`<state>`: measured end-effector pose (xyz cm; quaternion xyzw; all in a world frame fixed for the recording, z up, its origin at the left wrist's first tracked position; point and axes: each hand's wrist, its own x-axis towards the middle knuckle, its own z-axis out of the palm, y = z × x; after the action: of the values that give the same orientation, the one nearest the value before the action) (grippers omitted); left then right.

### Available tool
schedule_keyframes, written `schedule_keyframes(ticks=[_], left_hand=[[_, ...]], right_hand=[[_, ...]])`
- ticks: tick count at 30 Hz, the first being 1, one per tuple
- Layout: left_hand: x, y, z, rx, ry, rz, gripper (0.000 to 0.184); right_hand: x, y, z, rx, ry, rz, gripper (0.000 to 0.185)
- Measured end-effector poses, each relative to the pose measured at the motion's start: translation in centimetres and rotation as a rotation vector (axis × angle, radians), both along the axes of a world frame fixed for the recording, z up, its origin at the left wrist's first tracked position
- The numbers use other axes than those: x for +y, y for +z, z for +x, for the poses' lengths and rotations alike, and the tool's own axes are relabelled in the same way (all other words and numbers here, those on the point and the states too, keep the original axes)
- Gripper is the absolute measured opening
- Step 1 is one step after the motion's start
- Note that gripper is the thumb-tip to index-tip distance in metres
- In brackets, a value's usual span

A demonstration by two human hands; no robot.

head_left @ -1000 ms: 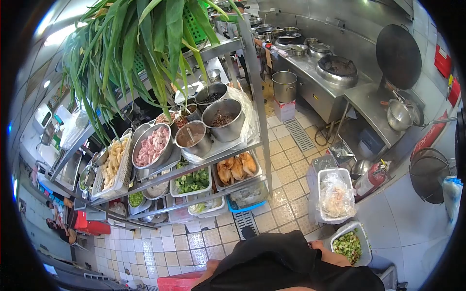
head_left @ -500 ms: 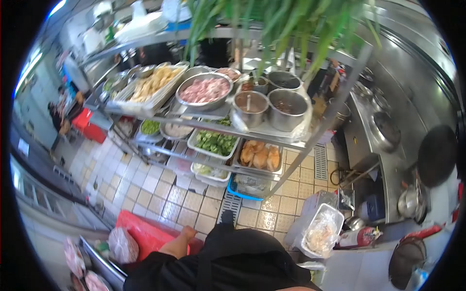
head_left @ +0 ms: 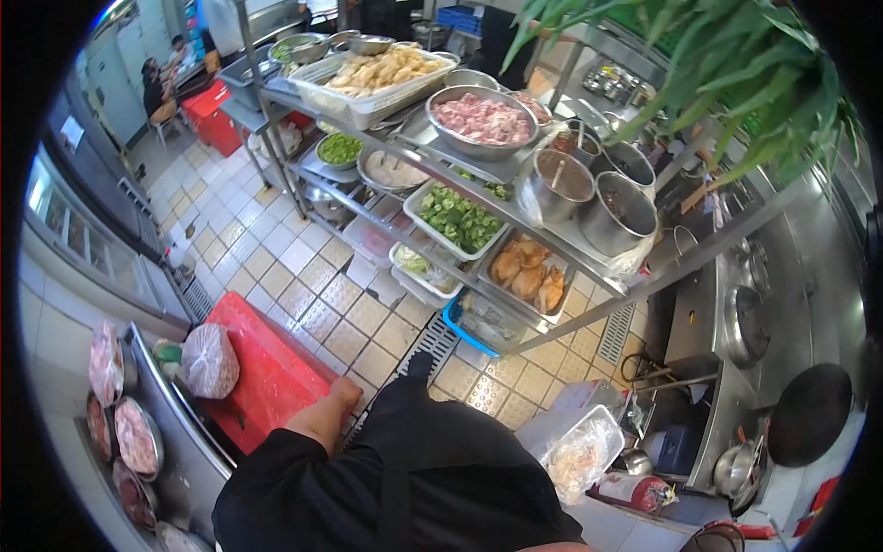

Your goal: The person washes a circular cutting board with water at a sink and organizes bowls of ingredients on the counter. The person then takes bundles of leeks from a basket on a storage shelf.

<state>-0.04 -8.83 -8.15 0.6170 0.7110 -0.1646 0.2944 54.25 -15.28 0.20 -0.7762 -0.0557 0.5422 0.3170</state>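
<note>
The smooth red plastic bin (head_left: 276, 373) lies beside the left hand (head_left: 346, 396), whose forearm reaches forward, fingers loosely curled; I cannot tell whether they, or the unseen right hand, grip anything. A rounded, translucent bag (head_left: 210, 361) bulges at the bin's left edge.

The big red box (head_left: 276, 373) is long and bright red, with straight sides. Its top looks flat, a bit shiny, with small pale spots and scuffs on it. It sits low, on the person's left side, and runs slantwise from the far left down toward the left hand (head_left: 342, 397). The hand is right at its near edge, but I can't tell if they touch. A see-through bag (head_left: 211, 362) full of pinkish bits covers some of its left edge. The arm hides its near corner.
</note>
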Motion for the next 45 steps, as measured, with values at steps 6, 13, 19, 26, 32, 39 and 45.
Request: schedule_keyframes(ticks=[6,13,19,26,32,39,45], left_hand=[[-1.9,12.9,0.1,0.041,-0.212,-0.123,0.033],[-1.6,7.0,-3.4,-0.022,0.418,-0.150,0.042],[7.5,12.2,-4.9,-0.235,0.798,0.011,0.081],[17.4,12.0,-11.1,-0.253,0.953,0.053,0.090],[20.1,12.1,-13.5,-0.288,0.931,-0.060,0.097],[22.0,9.7,-16.7,-0.373,0.921,-0.036,0.105],[20.2,8.4,-20.9,-0.333,0.979,0.051,0.103]], right_hand=[[0.4,-0.5,-0.4,-0.013,0.045,-0.010,0.018],[0.1,-1.0,-1.1,-0.084,0.072,-0.031,0.019],[0.0,-7.7,2.1,-0.452,0.357,-0.099,0.020],[21.0,11.9,-8.5,-0.468,0.097,0.613,0.019],[35.2,41.7,-23.1,-0.871,0.317,1.357,0.013],[39.0,59.8,-34.2,-0.998,0.743,1.971,0.026],[46.9,65.1,-40.8,-1.158,0.814,1.955,0.030]])
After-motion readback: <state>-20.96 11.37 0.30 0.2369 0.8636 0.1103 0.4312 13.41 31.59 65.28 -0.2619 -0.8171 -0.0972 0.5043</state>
